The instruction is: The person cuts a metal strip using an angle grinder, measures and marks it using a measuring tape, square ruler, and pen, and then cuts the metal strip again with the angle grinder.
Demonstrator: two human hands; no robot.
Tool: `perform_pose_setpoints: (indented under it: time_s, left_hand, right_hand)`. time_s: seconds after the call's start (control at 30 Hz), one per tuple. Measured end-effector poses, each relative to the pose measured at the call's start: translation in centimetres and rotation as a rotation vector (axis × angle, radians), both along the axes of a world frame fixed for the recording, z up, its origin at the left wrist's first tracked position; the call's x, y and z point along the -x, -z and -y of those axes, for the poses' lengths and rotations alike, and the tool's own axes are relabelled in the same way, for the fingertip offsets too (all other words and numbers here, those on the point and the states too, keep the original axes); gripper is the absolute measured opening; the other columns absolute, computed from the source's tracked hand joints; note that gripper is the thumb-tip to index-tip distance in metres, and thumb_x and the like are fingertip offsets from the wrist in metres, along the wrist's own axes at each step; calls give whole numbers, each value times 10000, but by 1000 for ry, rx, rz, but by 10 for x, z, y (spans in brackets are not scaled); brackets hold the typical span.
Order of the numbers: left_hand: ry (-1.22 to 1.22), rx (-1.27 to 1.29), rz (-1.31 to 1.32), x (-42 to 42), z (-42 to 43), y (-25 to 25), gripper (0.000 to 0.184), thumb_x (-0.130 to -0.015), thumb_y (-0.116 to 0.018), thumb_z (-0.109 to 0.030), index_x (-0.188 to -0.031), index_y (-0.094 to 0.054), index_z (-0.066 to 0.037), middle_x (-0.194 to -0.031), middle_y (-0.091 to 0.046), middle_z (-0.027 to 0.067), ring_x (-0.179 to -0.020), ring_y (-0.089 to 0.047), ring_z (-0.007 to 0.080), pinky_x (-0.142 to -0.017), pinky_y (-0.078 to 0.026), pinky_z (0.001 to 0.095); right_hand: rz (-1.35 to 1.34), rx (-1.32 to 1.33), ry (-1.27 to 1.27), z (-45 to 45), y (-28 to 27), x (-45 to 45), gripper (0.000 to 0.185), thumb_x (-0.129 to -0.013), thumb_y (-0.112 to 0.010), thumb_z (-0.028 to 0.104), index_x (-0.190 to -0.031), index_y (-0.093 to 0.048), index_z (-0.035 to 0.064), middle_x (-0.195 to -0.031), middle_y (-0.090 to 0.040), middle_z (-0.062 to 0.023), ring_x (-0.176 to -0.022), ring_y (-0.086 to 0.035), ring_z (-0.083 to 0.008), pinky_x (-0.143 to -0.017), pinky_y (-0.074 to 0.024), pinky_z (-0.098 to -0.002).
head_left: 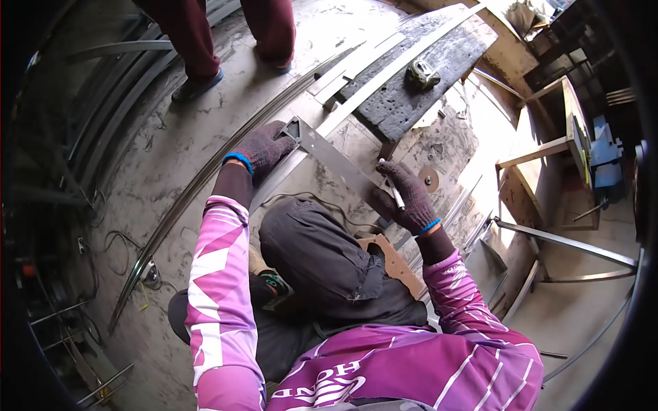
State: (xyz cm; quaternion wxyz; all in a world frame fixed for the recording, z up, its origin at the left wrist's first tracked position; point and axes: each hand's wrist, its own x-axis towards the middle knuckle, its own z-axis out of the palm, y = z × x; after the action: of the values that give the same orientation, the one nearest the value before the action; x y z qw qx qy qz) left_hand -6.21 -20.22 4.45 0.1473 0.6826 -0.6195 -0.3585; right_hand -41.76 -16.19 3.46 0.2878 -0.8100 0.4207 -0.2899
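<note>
My left hand (264, 149), in a dark knitted glove with a blue cuff, is closed round the corner of a metal square (336, 159) and a long pale metal bar (363, 92). The square's flat blade runs from the bar toward my right hand (406, 195). That gloved hand has its fingers bent round a white marker (395, 192) and sits at the blade's far end. The bar slants up to the right across a dark, pitted block (411, 96). A tape measure (421, 74) lies on the block beside the bar.
Another person's legs (199, 38) stand on the floor at the upper left. Long metal lengths (185, 183) curve along the left. A round disc (428, 179) lies right of my right hand. Wooden framing (538, 151) and a metal frame (565, 241) stand at the right.
</note>
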Motion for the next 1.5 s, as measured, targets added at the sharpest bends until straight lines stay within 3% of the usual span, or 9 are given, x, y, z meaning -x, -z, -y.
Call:
perform_pose_setpoints:
  time_s: [0.2,0.33,0.67,0.83,0.87,0.93,1.07,1.37,1.5]
  left_hand:
    - [184,-128,-86,-13,13,25,449,-931,-616,-354,-1211,-622,-4,-1129,-668,220,-1063,-635,319,-954,-467,401]
    - [161,-105,-2,-14,15,34,432,-924,-624,-350,-1177,-632,0,-1098,-672,219,-1010,-638,311,-914,-478,395]
    - [98,1,-43,-11,13,24,531,-907,-644,-278,-1377,-536,-58,-1412,-543,237,-1277,-554,363,-1059,-439,408]
    - [-147,188,-141,15,-7,10,411,-849,-658,-128,-1253,-603,-78,-1231,-617,174,-1170,-596,335,-1030,-455,392]
    - [-78,332,-121,14,-5,20,339,-838,-651,-128,-1176,-637,-101,-1200,-615,168,-1156,-605,331,-1019,-470,401]
    - [-13,503,-171,17,-8,16,218,-806,-668,-130,-1021,-691,-103,-1082,-614,150,-1078,-618,321,-957,-503,400]
    - [-25,553,-271,26,-17,0,238,-854,-716,-235,-1016,-704,-62,-1072,-632,157,-1063,-611,338,-907,-505,418]
    - [-18,643,-103,37,-12,25,172,-890,-707,-199,-1004,-724,-70,-1100,-660,156,-1081,-618,339,-959,-495,438]
    - [-204,501,-412,36,-16,43,187,-960,-632,-140,-1115,-646,-37,-1041,-655,154,-1026,-633,313,-926,-503,397]
  right_hand:
    - [623,-381,-23,29,-29,-28,246,-956,-636,143,-1131,-674,-26,-986,-721,-97,-830,-675,-163,-780,-554,-314]
    - [791,-556,-108,57,-25,-58,324,-985,-603,313,-1092,-660,13,-880,-678,-106,-759,-634,-174,-677,-510,-300]
    - [924,-804,-123,77,1,-103,220,-950,-591,167,-1108,-629,19,-882,-662,-91,-765,-661,-209,-722,-546,-317]
    - [1184,-1086,-133,69,5,-103,190,-928,-607,113,-1098,-621,32,-866,-653,-103,-791,-658,-228,-735,-557,-344]
    - [1180,-1090,-139,72,8,-101,190,-928,-607,113,-1098,-621,32,-866,-653,-103,-791,-658,-228,-735,-557,-344]
    - [178,155,-260,81,10,-97,169,-923,-620,112,-1078,-617,43,-839,-668,-93,-774,-660,-209,-688,-547,-321]
    - [805,-935,-43,77,-11,-116,114,-913,-654,133,-992,-606,67,-771,-698,-75,-621,-641,-137,-515,-461,-233]
    - [697,-737,-35,78,-4,-121,167,-957,-652,205,-980,-577,58,-739,-665,-78,-581,-628,-152,-495,-479,-260]
    - [1094,-609,96,70,-2,-95,224,-993,-649,239,-1053,-576,36,-841,-665,-86,-714,-671,-178,-640,-564,-295]
